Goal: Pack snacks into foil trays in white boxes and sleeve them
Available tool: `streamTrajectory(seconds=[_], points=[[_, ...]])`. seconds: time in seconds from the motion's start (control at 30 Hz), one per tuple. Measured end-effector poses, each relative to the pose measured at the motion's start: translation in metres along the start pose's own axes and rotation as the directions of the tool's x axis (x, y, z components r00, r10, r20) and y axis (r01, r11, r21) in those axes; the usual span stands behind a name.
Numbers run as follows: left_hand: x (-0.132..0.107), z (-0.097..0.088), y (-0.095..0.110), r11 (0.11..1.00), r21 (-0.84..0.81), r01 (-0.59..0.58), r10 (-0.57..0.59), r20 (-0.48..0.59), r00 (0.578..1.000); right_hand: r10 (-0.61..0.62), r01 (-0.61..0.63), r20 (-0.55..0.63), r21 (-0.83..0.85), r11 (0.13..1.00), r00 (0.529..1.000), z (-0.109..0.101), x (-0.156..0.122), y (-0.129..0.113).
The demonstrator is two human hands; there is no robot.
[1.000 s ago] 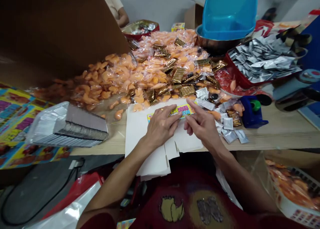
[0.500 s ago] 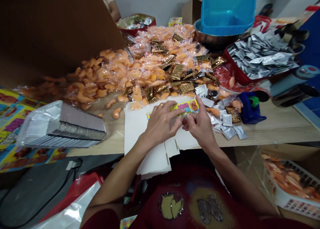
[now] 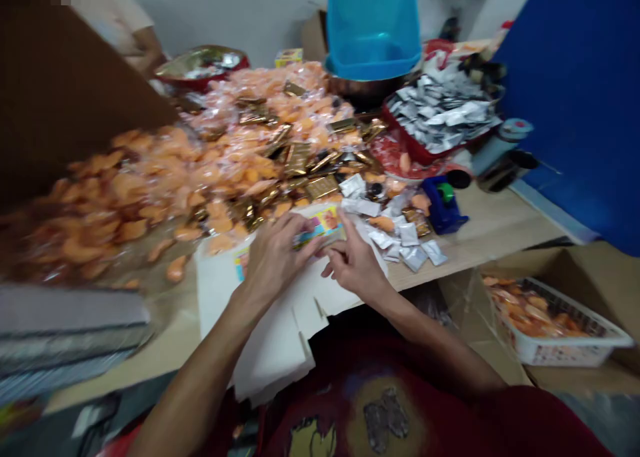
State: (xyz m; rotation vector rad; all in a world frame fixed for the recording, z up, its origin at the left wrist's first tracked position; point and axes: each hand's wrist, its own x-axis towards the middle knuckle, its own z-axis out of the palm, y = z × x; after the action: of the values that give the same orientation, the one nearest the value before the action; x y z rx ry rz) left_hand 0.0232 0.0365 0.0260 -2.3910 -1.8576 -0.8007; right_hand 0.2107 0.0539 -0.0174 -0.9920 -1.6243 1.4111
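My left hand (image 3: 273,260) and my right hand (image 3: 354,264) meet over a stack of flat white carton blanks (image 3: 280,324) at the table's near edge. Both hands pinch the colourful printed flap (image 3: 320,225) of the top blank, the left from the left side, the right from below and right. Just beyond the flap lies a big heap of orange snacks in clear wrappers (image 3: 200,170) mixed with gold foil packets (image 3: 295,157). Small silver sachets (image 3: 400,237) lie scattered right of my right hand.
A blue tape dispenser (image 3: 440,204) stands beside a red tray of silver sachets (image 3: 445,114). A blue plastic tub (image 3: 373,27) sits in a metal bowl behind. A brown cardboard wall (image 3: 60,97) rises at left. A white basket of snacks (image 3: 555,324) sits low right.
The view swung to the right and blurred. My hands closed together on the printed flap and lifted its edge; my right forefinger, stretched out before, is now curled.
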Motion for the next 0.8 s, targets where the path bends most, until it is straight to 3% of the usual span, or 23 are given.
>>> streamTrajectory(seconds=[0.07, 0.13, 0.2, 0.23, 0.27, 0.33, 0.4, 0.5, 0.67, 0.8], points=[[-0.006, 0.006, -0.003, 0.991, 0.119, -0.064, 0.074, -0.086, 0.994, -0.020, 0.005, -0.073, -0.197, 0.980, 0.997, -0.044, 0.002, 0.005], [-0.011, 0.013, -0.005, 0.967, 0.227, -0.111, 0.142, -0.123, 0.982, -0.037, -0.089, -0.299, -0.396, 0.914, 0.954, -0.105, 0.004, 0.011], [-0.014, 0.018, -0.005, 0.944, 0.297, -0.141, 0.184, -0.123, 0.975, -0.050, -0.313, -0.578, -0.512, 0.800, 0.815, -0.171, 0.006, 0.019], [-0.016, 0.020, -0.003, 0.936, 0.321, -0.147, 0.194, -0.121, 0.974, -0.001, -0.439, -0.684, -0.469, 0.767, 0.729, -0.200, 0.008, 0.024], [-0.017, 0.022, -0.001, 0.929, 0.339, -0.147, 0.198, -0.123, 0.972, 0.098, -0.528, -0.728, -0.391, 0.754, 0.679, -0.225, 0.010, 0.029], [-0.018, 0.022, 0.003, 0.921, 0.364, -0.135, 0.194, -0.132, 0.972, 0.259, -0.615, -0.726, -0.276, 0.739, 0.637, -0.257, 0.015, 0.038], [-0.019, 0.022, 0.006, 0.919, 0.375, -0.125, 0.187, -0.134, 0.973, 0.369, -0.628, -0.666, -0.195, 0.753, 0.649, -0.269, 0.019, 0.045], [-0.020, 0.021, 0.008, 0.920, 0.373, -0.118, 0.176, -0.126, 0.976, 0.422, -0.577, -0.610, -0.071, 0.814, 0.671, -0.267, 0.016, 0.049], [-0.021, 0.025, 0.008, 0.937, 0.329, -0.118, 0.164, -0.115, 0.980, 0.347, -0.419, -0.623, 0.033, 0.907, 0.701, -0.253, -0.007, 0.061], [-0.025, 0.020, 0.010, 0.952, 0.288, -0.099, 0.119, -0.052, 0.992, 0.260, -0.389, -0.649, -0.060, 0.919, 0.715, -0.245, -0.031, 0.078]])
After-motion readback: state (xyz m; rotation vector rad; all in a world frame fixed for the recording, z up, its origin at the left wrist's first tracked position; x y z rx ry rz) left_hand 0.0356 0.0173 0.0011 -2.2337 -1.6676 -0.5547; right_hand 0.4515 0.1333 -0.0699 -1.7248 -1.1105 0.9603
